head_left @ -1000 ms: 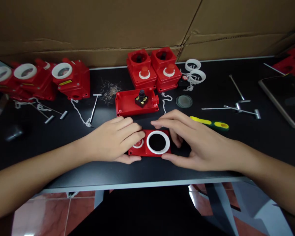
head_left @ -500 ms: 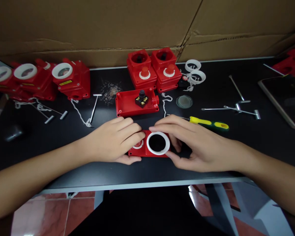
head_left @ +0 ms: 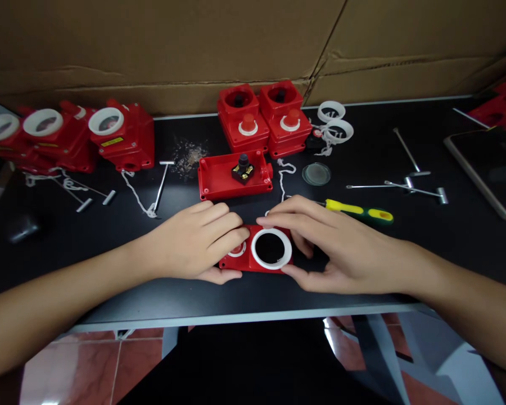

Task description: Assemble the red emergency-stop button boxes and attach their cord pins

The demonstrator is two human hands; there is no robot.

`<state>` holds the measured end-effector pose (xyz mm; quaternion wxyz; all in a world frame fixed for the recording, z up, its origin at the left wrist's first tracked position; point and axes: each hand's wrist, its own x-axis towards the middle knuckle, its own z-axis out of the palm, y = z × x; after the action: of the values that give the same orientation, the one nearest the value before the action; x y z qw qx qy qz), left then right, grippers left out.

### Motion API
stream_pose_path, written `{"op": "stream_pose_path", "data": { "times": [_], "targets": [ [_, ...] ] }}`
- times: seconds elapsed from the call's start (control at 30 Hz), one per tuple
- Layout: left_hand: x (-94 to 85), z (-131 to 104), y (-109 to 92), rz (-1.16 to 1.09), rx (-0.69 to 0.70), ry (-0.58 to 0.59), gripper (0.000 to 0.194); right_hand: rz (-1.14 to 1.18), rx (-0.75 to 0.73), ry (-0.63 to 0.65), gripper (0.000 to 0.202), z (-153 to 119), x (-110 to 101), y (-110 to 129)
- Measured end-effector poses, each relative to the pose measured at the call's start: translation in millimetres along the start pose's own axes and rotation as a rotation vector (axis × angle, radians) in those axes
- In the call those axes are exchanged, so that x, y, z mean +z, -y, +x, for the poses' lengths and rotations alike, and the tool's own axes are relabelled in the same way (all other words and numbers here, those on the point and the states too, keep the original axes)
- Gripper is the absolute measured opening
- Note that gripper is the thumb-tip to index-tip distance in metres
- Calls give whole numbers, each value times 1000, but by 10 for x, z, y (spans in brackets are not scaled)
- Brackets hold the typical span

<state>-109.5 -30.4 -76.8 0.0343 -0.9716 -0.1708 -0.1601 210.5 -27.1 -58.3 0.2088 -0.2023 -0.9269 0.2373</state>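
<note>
A red cover [head_left: 249, 262] lies near the table's front edge, with a small red button [head_left: 238, 248] on its left part. A white ring [head_left: 253, 250] sits round the dark circular opening on its right part. My left hand [head_left: 198, 242] is closed over the cover's left end, fingers partly across the button and thumb along the near side. My right hand [head_left: 341, 244] grips the white ring, thumb at its near right edge and fingers at its far edge. Behind them is an open red box base [head_left: 215, 174] holding a black switch block [head_left: 243, 170].
Assembled red boxes [head_left: 139, 135] stand at the left, and two more [head_left: 244, 138] at the back. A yellow-green screwdriver [head_left: 358, 212], a clear disc [head_left: 316, 174], loose white rings [head_left: 338, 139] and small metal hammers [head_left: 417, 189] lie at the right, near a tablet-like device [head_left: 489, 174].
My right thumb has shifted slightly left along the near edge of the white ring, which may have turned a little. My left hand stays almost still on the cover.
</note>
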Motion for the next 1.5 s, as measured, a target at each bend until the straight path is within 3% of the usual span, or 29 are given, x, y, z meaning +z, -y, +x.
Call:
{"op": "stream_pose_path", "data": {
  "times": [0.2, 0.9, 1.5],
  "targets": [
    [-2, -12, 4, -15, -3, -2, 47, 50, -12, 3, 67, 16, 0, -5],
    [-7, -5, 0, 25, 15, 21, 51, 19, -1, 15, 68, 13, -43, -10],
    [-11, -3, 2, -20, 16, 26, 44, -15, -42, 23, 65, 10, -65, -2]
  ]
}}
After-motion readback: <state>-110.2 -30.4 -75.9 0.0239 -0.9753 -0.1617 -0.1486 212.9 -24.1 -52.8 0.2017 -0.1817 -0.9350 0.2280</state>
